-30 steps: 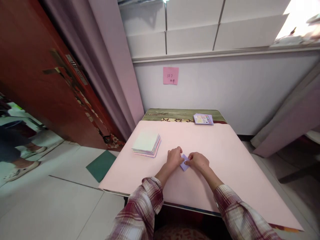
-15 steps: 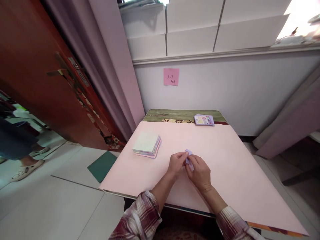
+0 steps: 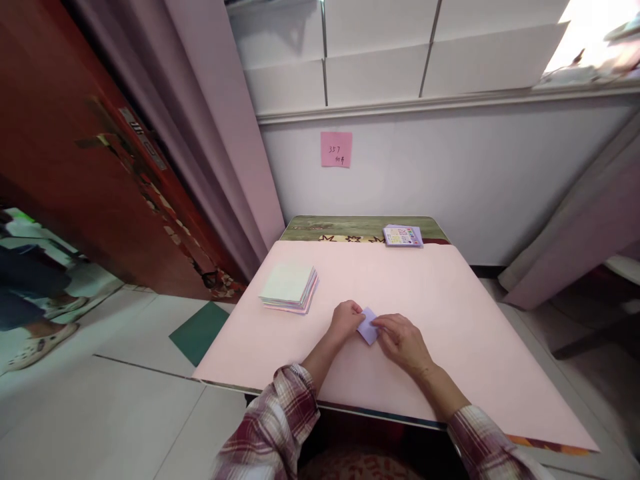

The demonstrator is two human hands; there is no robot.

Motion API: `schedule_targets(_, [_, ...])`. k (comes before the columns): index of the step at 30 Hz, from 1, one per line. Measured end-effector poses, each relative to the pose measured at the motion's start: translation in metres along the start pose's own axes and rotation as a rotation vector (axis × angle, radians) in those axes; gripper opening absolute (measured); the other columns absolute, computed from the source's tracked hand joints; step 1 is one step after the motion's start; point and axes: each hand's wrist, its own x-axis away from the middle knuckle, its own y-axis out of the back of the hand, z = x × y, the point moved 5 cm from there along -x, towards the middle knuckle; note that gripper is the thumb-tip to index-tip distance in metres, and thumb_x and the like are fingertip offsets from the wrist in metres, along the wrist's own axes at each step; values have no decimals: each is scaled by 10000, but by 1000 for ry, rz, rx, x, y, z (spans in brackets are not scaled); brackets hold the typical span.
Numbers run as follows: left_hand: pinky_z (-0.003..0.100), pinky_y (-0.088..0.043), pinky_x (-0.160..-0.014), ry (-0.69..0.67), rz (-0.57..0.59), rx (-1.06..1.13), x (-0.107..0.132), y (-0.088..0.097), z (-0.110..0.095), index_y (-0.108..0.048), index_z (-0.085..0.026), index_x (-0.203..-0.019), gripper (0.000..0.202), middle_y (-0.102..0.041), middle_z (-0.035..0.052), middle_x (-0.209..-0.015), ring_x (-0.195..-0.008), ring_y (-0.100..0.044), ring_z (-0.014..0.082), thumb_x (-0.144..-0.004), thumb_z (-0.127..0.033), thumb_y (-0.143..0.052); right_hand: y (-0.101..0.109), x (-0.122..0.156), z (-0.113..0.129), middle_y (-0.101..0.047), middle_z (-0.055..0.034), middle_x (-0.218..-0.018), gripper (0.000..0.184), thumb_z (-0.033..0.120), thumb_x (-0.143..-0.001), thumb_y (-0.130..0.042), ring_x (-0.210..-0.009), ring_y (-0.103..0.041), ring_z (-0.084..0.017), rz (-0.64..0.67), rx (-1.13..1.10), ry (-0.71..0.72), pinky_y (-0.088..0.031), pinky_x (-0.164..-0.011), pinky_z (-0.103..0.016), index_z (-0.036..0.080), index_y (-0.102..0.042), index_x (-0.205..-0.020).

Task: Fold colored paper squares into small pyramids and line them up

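Observation:
A small folded piece of purple paper [image 3: 368, 327] is between my two hands, low over the pink-covered table [image 3: 450, 373]. My left hand [image 3: 345, 319] pinches its left edge between thumb and fingers. From the other side, my right hand [image 3: 403, 340] grips the right edge, fingertips closed on it. To the left lies a stack of square coloured paper [image 3: 286, 283] with a pale green sheet on top. At the far edge sits a purple pack of paper [image 3: 403, 236] with a printed label.
A pink note [image 3: 336, 149] with handwriting is stuck on the wall behind the table. On the floor to the left lies a dark green sheet [image 3: 199, 332]. A brown door [image 3: 55, 133] and a purple curtain stand at left, where another person's legs and a shoe [image 3: 43, 347] show.
My hands have moved apart, and the purple paper, mostly covered by my fingers before, now shows as a small flat square. The whole view has shifted slightly.

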Motion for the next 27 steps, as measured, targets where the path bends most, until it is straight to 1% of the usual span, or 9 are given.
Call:
schedule_targets(5, [269, -439, -664, -46, -65, -223, 1, 6, -6, -609, -185, -693, 64, -623, 1, -686, -701, -583, 157, -670, -136, -644, -14, 0, -3, -691, -54, -1067, 261, 265, -838, -561, -972, -615, -221, 102, 34, -9, -464, -877, -374, 237, -660, -1078])
schedule_targets(8, [326, -445, -759, -89, -108, -310, 7, 11, -8, -617, -191, -774, 99, -634, 30, -795, -806, -583, 198, -685, -157, -647, -14, -3, -5, -681, -70, -1100, 338, 363, -796, -654, -993, -612, -237, 167, 53, 35, -458, -891, -391, 233, -647, -1108])
schedule_targets(9, [343, -438, -804, -141, -128, -347, 9, 13, -10, -618, -195, -828, 142, -634, 39, -855, -861, -576, 210, -694, -156, -646, -14, -3, -5, -681, -73, -1101, 353, 380, -789, -669, -994, -612, -239, 183, 58, 51, -460, -890, -393, 234, -644, -1110])
schedule_targets(11, [360, -413, -883, -326, -139, -444, 15, 14, -15, -610, -203, -905, 197, -623, 50, -950, -959, -548, 218, -722, -133, -625, -13, -5, -6, -684, -76, -1091, 347, 386, -808, -659, -991, -613, -235, 215, 68, 86, -470, -879, -384, 239, -635, -1122])
schedule_targets(14, [350, -405, -906, -645, 14, -570, 26, 10, -18, -620, -201, -859, 150, -630, 51, -922, -960, -540, 206, -788, -91, -547, -14, -6, -5, -691, -74, -1060, 277, 335, -876, -582, -974, -618, -222, 256, 90, 130, -491, -847, -355, 247, -625, -1135])
schedule_targets(17, [348, -414, -899, -787, 163, -578, 35, 12, -15, -634, -198, -891, 208, -641, 58, -911, -925, -550, 199, -821, -75, -482, -14, -5, -5, -699, -66, -1012, 207, 309, -908, -532, -945, -627, -204, 264, 77, 154, -498, -845, -330, 261, -653, -1069])
schedule_targets(22, [366, -409, -922, -860, 222, -557, 46, 21, -13, -604, -199, -1051, 359, -620, 77, -1024, -1003, -532, 229, -716, -79, -555, -16, -5, -5, -696, -56, -994, 219, 258, -932, -462, -952, -616, -196, 206, 46, 167, -486, -863, -326, 257, -674, -989])
schedule_targets(25, [373, -404, -920, -851, 206, -543, 45, 20, -12, -599, -200, -1046, 318, -614, 79, -1045, -1018, -520, 239, -730, -175, -624, -16, -8, -9, -693, -48, -948, 204, 243, -914, -464, -910, -611, -190, 129, 23, 43, -484, -829, -313, 239, -668, -928])
schedule_targets(27, [364, -407, -901, -826, 164, -523, 40, 18, -10, -615, -197, -968, 205, -622, 71, -999, -984, -523, 228, -765, -219, -630, -16, -10, -12, -688, -39, -898, 182, 254, -896, -480, -871, -608, -190, 105, 8, -55, -481, -801, -306, 232, -660, -879])
